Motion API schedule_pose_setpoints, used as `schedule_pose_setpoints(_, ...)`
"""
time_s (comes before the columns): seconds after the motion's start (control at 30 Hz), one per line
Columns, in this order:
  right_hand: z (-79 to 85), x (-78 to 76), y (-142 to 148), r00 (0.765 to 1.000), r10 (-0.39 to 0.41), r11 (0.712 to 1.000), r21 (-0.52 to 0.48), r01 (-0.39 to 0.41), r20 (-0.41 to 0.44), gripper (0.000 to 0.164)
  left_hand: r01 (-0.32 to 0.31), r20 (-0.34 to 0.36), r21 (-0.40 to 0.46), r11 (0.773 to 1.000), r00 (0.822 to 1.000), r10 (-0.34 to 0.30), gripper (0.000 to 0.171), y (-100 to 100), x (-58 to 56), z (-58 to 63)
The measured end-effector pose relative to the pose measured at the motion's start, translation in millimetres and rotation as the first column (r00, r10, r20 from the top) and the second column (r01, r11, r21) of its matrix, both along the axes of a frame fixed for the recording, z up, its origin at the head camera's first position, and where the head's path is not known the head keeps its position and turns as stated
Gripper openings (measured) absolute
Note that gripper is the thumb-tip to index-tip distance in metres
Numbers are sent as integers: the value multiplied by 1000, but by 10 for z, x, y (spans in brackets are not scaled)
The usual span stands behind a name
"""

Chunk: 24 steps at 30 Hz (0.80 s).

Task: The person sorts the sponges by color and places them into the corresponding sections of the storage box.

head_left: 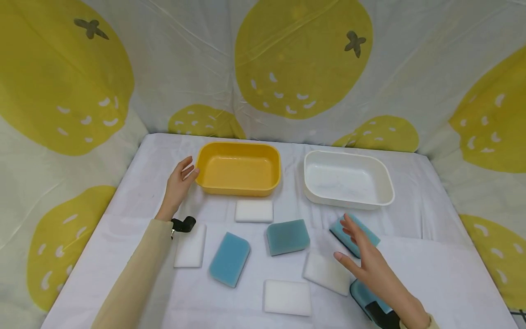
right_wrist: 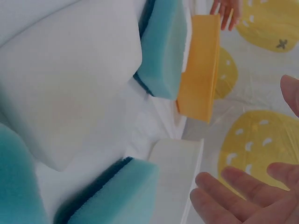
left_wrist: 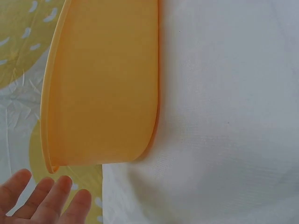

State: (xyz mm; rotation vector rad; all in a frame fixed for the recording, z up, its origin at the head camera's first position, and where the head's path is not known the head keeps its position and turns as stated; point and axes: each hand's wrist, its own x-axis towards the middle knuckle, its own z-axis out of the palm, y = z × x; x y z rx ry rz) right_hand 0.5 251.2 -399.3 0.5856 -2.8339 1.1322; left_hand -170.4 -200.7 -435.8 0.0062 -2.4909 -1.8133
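My left hand [head_left: 177, 186] is at the left end of a yellow plastic basin [head_left: 238, 188], its fingers loosely extended; in the left wrist view, the fingers [left_wrist: 56, 198] stand just off the basin's end and hold nothing. Over the right part of the table hovers my right hand [head_left: 376, 265], fingers and thumb spread and nothing in its grasp. Partly behind it lie a blue sponge [head_left: 367, 233] with a dark scouring side, a white sponge block [head_left: 326, 273] and another blue sponge [head_left: 363, 292]. A white plastic basin [head_left: 349, 200] stands beyond the right hand.
Between the arms lie two more blue sponges, one tilted [head_left: 230, 259] and one central [head_left: 288, 237]. White blocks rest below the yellow basin [head_left: 254, 211], by the left wrist [head_left: 190, 249] and near the front [head_left: 287, 297]. Lemon-printed cloth [head_left: 185, 68] encloses the white-covered table.
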Motion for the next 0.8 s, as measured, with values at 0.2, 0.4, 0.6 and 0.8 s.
schedule_pose_setpoints(0.2,-55,74,-8,1000,4,1000,-14,-3,14,90,20,26,2,1000,999,-20,60,-5,-15,-5)
schedule_pose_setpoints(0.4,-116,139,-2,1000,-6,1000,-15,6,11,89,27,54,0,1000,998,-27,61,-11,-25,-22)
schedule_pose_setpoints(0.6,-175,213,2,995,-40,999,15,39,90,88,49,68,-7,999,997,-49,61,-19,-36,-44)
schedule_pose_setpoints(0.8,-224,257,-23,997,-31,999,19,30,75,88,60,74,1,998,995,-60,60,-31,-49,-72)
